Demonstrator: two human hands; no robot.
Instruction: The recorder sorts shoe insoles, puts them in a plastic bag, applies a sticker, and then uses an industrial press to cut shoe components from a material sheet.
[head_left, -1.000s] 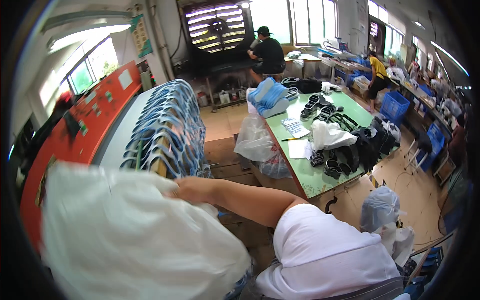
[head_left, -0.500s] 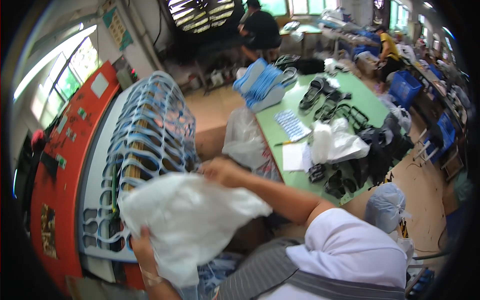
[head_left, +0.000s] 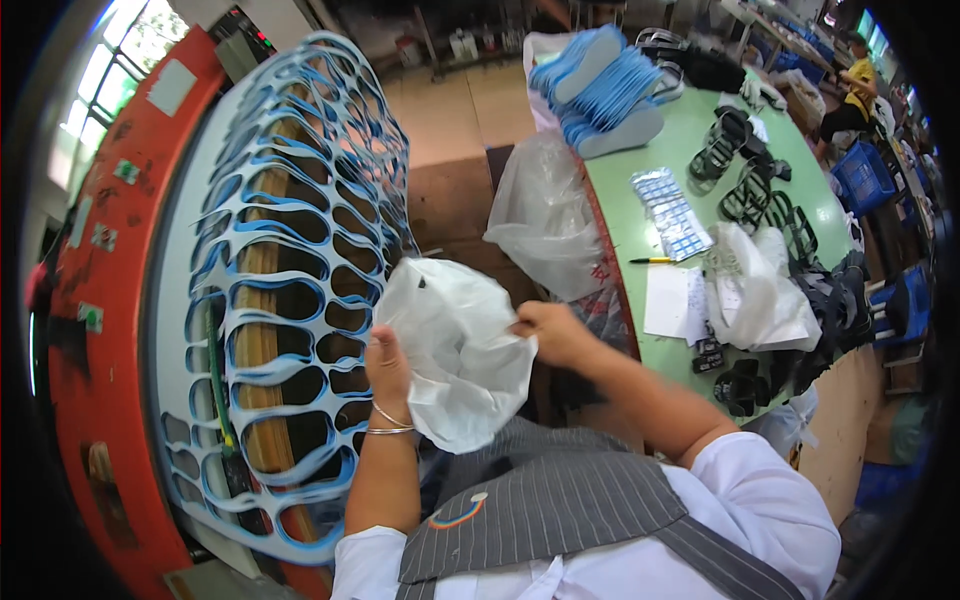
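Between my hands a white plastic bag (head_left: 455,350) is held up in front of my apron, its mouth spread toward me. My left hand (head_left: 388,365) grips the bag's left side, thumb up and fingers hidden behind the plastic. At the opposite edge my right hand (head_left: 553,333) pinches the rim with closed fingers. Just left of the bag, cut-out sheets of blue and white foam (head_left: 280,290), full of sole-shaped holes, drape over a wooden bar (head_left: 262,330).
A red machine (head_left: 120,250) stands at far left. On the green table (head_left: 625,220) to the right lie stacked blue insoles (head_left: 600,90), black sandals (head_left: 725,150), a blister-like sheet (head_left: 670,210), a pen (head_left: 652,261) and paper (head_left: 668,300). A clear plastic bag (head_left: 545,215) hangs beside it. A person (head_left: 855,90) stands far right.
The bag has moved right, away from the foam sheets, and its mouth now spreads wider. My right hand has shifted right to its edge; my left has risen. The view has turned downward.
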